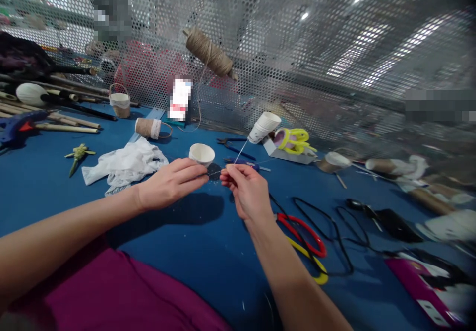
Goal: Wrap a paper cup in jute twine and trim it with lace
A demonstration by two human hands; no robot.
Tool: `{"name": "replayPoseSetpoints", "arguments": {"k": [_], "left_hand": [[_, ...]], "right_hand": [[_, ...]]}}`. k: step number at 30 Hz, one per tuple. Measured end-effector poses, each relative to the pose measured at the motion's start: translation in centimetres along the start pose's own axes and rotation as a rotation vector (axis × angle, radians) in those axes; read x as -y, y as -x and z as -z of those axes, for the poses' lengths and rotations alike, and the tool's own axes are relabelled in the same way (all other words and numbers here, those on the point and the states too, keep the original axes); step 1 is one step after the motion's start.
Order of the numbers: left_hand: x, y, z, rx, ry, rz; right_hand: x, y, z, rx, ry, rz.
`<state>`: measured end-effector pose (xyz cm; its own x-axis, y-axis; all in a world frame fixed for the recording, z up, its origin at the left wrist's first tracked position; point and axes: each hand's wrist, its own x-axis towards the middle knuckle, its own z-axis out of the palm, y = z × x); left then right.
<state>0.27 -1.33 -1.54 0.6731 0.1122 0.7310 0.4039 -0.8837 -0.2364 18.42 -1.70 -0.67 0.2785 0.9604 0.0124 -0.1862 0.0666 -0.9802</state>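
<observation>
My left hand (174,184) has its fingers pressed together against a small white paper cup (202,153), whose lower part they cover; the thumb is hidden. A thin twisted wire (214,173) runs from the left fingertips across to my right hand (243,184). My right hand pinches this wire between thumb and fingers, and a straight pale end sticks up past the pinch. Behind the right hand stand stacked white paper cups (263,126), blue-handled pliers (238,148) and another dark blue tool (241,163). Crumpled white lace (128,165) lies beyond the left forearm.
Twine-wrapped little baskets (119,105) stand at the back left, near a blue glue gun (22,127) and sticks. A twine spool (210,53) hangs on the mesh screen. To the right lie red-and-yellow-handled scissors (305,236), black cable (334,227) and a purple power strip (416,286).
</observation>
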Motion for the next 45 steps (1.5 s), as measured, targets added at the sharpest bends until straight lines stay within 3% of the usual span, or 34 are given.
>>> {"name": "replayPoseSetpoints", "arguments": {"k": [4,7,9,13,15,17,20,24,26,27,29,32,35,37,39,42,43,45], "left_hand": [[0.2,0.0,-0.2,-0.031,0.011,0.052],[-0.1,0.0,-0.5,-0.070,0.125,0.215],[-0.5,-0.2,-0.6,-0.093,0.328,0.494],[-1.5,-1.3,-0.7,-0.063,1.154,1.355],[-1.8,-1.6,-0.9,-0.034,1.426,1.553],[-1.6,-1.7,-1.0,-0.022,1.481,1.574],[-0.4,-1.0,-1.0,-0.036,1.360,1.496],[1.5,0.3,-0.5,-0.258,0.291,0.905],[1.7,0.7,-0.4,-0.198,-0.053,0.491],[1.6,0.8,-0.3,-0.118,-0.144,0.317],[1.1,0.7,-0.3,0.029,-0.213,0.105],[0.4,0.3,-0.3,0.079,-0.216,0.037],[0.3,0.2,-0.4,0.046,-0.156,0.047],[0.2,0.1,-0.5,0.031,-0.026,0.149],[-0.1,0.0,-0.8,-0.006,0.230,0.427],[-0.9,-0.3,-1.5,-0.057,0.886,1.095],[-1.1,-0.4,-1.7,-0.050,1.079,1.261],[-1.5,-0.5,-2.0,-0.007,1.268,1.394]], "right_hand": [[-0.1,0.5,-0.4,0.036,-0.005,0.013],[-0.3,0.6,-0.5,0.044,-0.012,0.061],[-0.4,0.7,-0.6,0.042,-0.015,0.097],[-0.5,1.0,-0.5,0.057,0.023,0.245],[-0.5,1.0,-0.4,0.064,0.070,0.327],[-0.5,0.8,-0.3,0.042,0.088,0.314],[-0.4,0.1,-0.1,-0.028,0.059,0.201],[-0.2,-0.6,0.2,-0.086,0.032,0.111],[-0.2,-0.7,0.2,-0.091,0.029,0.075],[-0.2,-0.6,0.2,-0.090,0.029,0.061],[-0.4,-0.4,0.1,-0.081,0.031,0.043],[-0.5,0.0,-0.2,-0.052,0.036,0.029],[-0.7,0.3,-0.4,-0.018,0.037,0.037],[-0.7,0.4,-0.5,-0.003,0.033,0.060],[-0.7,0.4,-0.5,-0.001,0.027,0.099],[-0.7,0.5,-0.5,-0.008,0.027,0.175],[-0.7,0.5,-0.5,-0.007,0.032,0.200],[-0.7,0.6,-0.5,-0.004,0.050,0.240]]}}
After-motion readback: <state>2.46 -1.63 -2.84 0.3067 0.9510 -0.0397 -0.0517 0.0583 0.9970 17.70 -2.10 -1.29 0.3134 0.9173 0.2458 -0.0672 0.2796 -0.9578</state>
